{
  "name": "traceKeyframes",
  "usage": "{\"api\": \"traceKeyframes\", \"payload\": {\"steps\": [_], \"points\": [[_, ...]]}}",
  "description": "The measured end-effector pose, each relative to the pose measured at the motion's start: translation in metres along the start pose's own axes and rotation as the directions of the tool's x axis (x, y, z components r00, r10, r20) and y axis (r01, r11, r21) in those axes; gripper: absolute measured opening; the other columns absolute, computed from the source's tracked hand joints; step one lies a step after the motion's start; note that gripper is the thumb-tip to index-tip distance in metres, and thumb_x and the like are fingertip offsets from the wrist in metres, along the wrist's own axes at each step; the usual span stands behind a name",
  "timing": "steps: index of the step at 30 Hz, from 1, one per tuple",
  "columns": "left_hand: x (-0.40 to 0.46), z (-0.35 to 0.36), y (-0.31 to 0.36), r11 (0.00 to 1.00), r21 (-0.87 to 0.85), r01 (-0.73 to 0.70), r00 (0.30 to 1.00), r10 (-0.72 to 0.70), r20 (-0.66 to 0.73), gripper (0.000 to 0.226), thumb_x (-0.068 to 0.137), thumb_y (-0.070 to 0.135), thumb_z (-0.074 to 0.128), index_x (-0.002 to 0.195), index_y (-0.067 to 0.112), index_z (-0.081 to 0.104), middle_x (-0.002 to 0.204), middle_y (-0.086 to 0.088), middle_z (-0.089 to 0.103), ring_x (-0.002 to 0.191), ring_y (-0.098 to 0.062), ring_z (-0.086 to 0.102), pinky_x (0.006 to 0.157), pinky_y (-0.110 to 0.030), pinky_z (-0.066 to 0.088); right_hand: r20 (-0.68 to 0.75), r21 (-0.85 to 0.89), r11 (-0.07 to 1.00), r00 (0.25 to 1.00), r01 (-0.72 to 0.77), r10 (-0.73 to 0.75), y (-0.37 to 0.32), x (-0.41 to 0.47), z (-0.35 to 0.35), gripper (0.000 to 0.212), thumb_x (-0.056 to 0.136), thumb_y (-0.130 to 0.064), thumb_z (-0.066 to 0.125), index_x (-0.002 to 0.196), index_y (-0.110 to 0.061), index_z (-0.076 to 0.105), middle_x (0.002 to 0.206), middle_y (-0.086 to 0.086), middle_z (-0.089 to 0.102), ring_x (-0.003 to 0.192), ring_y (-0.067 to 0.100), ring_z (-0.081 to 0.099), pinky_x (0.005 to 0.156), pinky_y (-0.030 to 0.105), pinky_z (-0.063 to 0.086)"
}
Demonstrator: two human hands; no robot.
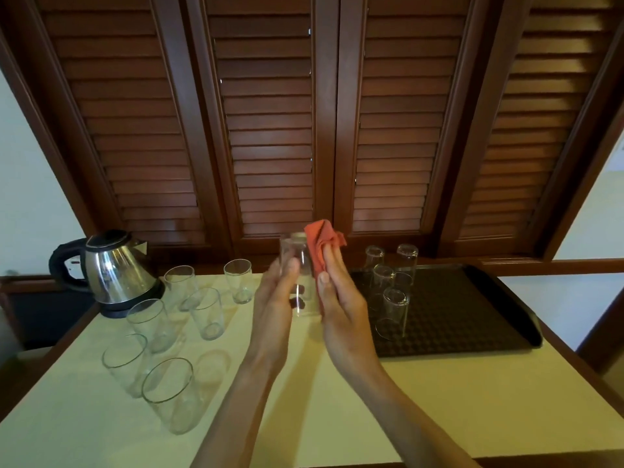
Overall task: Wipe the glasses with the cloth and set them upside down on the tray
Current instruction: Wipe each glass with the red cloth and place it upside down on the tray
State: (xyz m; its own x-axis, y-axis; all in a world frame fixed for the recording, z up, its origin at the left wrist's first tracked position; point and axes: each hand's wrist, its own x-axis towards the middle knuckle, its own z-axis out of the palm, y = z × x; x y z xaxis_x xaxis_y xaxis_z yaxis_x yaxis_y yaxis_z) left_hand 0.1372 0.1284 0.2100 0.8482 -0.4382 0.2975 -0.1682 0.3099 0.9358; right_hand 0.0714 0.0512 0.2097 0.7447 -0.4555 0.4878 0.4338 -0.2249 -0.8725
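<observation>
Midway over the desk (337, 393), we held one glass (301, 282) raised between both hands, so the cloth (323, 244) could rub its side. Our left hand (275, 305) curled its grip round the glass; our right hand (337, 298) pinched the orange cloth against it. Five wiped glasses (391, 298) stood upside down on the tray (472, 315) at the desk's right edge. Six upright glasses (162, 332) waited by the left edge beside a kettle (114, 268), clear of our path to the tray, we judged.

Glasses upright on the table (206, 312), left of frame: six
Glasses upside down on the tray (393, 312), right: five
Glass in hand (300, 278), centre: one
Cloths (322, 244): one
Kettles (114, 268): one
Trays (472, 315): one
</observation>
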Motion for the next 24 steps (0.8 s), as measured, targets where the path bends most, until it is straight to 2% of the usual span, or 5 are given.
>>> {"api": "traceKeyframes", "payload": {"steps": [4,9,12,18,24], "points": [[0.006,-0.006,0.003,0.999,0.022,-0.031,0.996,0.033,-0.077,0.054,0.094,0.056,0.065,0.136,0.021,0.061,0.127,-0.004,0.072,0.118,-0.025,0.070,0.100,-0.050,0.057,0.008,0.038,0.999,1.000,-0.026,0.025,0.014,-0.020,0.003,0.041,0.105,-0.040,0.043,0.145,-0.047,0.036,0.160,-0.014,0.036,0.142,-0.003,0.038,0.113,0.033,0.044],[-0.012,0.001,-0.003,0.988,0.155,0.026,0.996,-0.038,0.075,0.039,0.092,0.050,0.059,0.130,0.039,0.066,0.118,0.014,0.075,0.105,-0.011,0.074,0.085,-0.028,0.056,-0.007,0.028,0.999,0.999,-0.042,0.042,0.000,0.015,-0.015,0.034,0.108,-0.032,0.042,0.137,-0.051,0.038,0.155,-0.008,0.045,0.133,-0.004,0.049,0.103,0.019,0.047],[-0.004,0.002,-0.004,0.982,0.188,0.010,0.999,-0.016,0.029,0.044,0.093,0.054,0.067,0.127,0.027,0.069,0.114,0.005,0.077,0.103,-0.020,0.074,0.079,-0.030,0.057,0.015,0.016,0.998,0.998,-0.056,0.056,0.011,-0.001,-0.012,0.041,0.106,-0.034,0.042,0.147,-0.040,0.042,0.153,-0.008,0.049,0.141,0.005,0.045,0.116,0.036,0.040],[0.002,0.012,0.009,0.954,-0.247,0.170,0.946,-0.228,-0.229,0.043,0.092,0.049,0.063,0.110,0.010,0.069,0.117,-0.025,0.073,0.110,-0.034,0.074,0.093,-0.044,0.059,-0.174,-0.141,0.987,0.980,0.072,-0.096,0.023,-0.042,0.002,0.036,0.108,-0.028,0.042,0.143,-0.038,0.047,0.152,-0.022,0.046,0.146,0.001,0.035,0.121,0.026,0.029],[0.002,0.016,0.014,0.742,-0.558,0.372,0.833,-0.532,-0.152,0.067,0.086,0.055,0.074,0.128,0.004,0.062,0.121,-0.024,0.073,0.102,-0.037,0.077,0.079,-0.049,0.066,-0.069,-0.425,0.873,0.953,0.239,-0.294,0.056,-0.061,0.009,0.047,0.108,-0.022,0.038,0.152,-0.007,0.038,0.160,0.007,0.038,0.152,0.016,0.029,0.122,0.034,0.028]]}}
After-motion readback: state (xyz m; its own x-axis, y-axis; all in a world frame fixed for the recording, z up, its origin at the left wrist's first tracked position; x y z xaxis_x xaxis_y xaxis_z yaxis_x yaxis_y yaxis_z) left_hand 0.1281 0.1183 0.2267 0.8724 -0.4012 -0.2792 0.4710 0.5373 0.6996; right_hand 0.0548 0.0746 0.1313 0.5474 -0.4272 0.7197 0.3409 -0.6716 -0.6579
